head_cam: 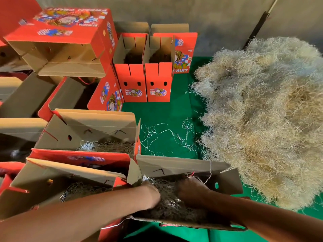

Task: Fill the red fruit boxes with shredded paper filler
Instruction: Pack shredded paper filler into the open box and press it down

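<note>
Both hands are down inside the nearest open box [183, 165] at the near edge of the green table [162, 116], the left hand [152, 191] and right hand [192, 191] sunk into the shredded paper filler [171, 203] there, fingers buried so I cannot tell whether they grip it or press it flat. To the right a big pile of filler [262, 119] lies heaped on the table, with loose strands [157, 135] strewn between it and the boxes. On the left, two more open boxes [90, 130] hold some filler, and two upright red boxes [145, 82] stand at the back beside a tilted stack of boxes [66, 32].
</note>
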